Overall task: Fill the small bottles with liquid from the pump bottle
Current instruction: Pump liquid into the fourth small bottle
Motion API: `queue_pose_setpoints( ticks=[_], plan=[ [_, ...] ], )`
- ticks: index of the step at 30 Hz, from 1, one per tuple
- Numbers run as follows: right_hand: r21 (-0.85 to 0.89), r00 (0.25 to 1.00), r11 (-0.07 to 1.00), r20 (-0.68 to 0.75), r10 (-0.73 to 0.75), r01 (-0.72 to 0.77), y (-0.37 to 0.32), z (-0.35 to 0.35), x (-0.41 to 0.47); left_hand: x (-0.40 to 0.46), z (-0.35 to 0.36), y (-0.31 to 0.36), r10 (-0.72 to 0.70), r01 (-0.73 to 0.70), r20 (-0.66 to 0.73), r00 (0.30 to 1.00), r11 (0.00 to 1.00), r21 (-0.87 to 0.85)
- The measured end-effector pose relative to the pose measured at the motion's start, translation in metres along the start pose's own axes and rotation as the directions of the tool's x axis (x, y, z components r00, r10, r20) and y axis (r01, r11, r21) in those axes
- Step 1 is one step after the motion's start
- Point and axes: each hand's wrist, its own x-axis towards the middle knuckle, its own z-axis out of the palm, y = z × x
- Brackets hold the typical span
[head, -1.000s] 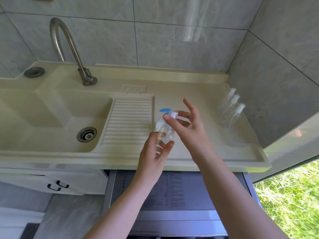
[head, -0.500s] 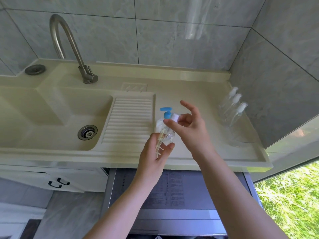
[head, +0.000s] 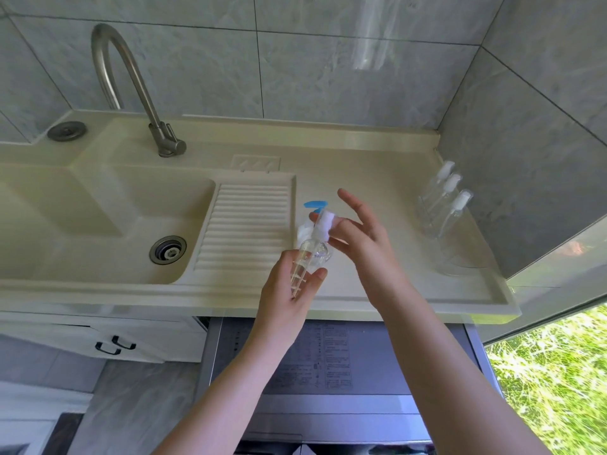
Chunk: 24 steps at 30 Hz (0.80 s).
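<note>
1. Clear plastic small bottle [head: 303, 261] sits gripped in our left hand [head: 289, 293], above the counter [head: 377, 178], in front of the pump bottle [head: 312, 221].
2. Our right hand [head: 358, 238] pinches its white cap [head: 323, 226], other fingers spread.
3. We judge we're uncapping; next, twist the cap free.

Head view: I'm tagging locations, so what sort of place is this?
Probably a home laundry or utility corner: a basin with a built-in ribbed washboard, a gooseneck faucet, and what looks like a washing machine below.
</note>
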Motion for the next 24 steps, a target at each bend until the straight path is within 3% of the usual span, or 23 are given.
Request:
queue_pose_setpoints(
  ticks=[4, 6, 11, 15, 20, 24],
  plan=[
    [-0.122, 0.995, 0.993, -0.102, -0.007, -0.005, -0.0010, 0.0062, -0.0022, -0.0012, -0.0002, 0.0002, 0.021, -0.020, -0.017, 1.000, 0.999, 0.030],
    [-0.101, 0.991, 0.995, -0.129, -0.027, 0.014, 0.0024, 0.0054, -0.0019, -0.0012, -0.0011, -0.0004, 0.025, -0.024, -0.019, 1.000, 0.999, 0.046],
    [0.045, 0.999, 0.999, 0.042, 0.025, -0.027, 0.0019, 0.0028, -0.0035, -0.0007, -0.0021, -0.0028, 0.041, -0.038, -0.031, 0.999, 0.996, 0.076],
    [-0.096, 0.990, 0.995, -0.136, -0.031, 0.018, 0.0031, 0.0067, -0.0027, 0.0004, -0.0002, -0.0018, 0.026, -0.024, -0.032, 0.999, 0.998, 0.065],
    [0.055, 1.000, 0.998, -0.009, 0.018, -0.018, 0.0015, 0.0000, -0.0006, 0.0019, -0.0010, -0.0017, 0.030, -0.028, -0.023, 0.999, 0.997, 0.067],
    [-0.068, 0.996, 0.997, -0.086, 0.033, -0.039, 0.0001, 0.0070, -0.0005, 0.0021, -0.0004, -0.0001, 0.034, -0.032, -0.028, 0.999, 0.997, 0.065]
  ],
)
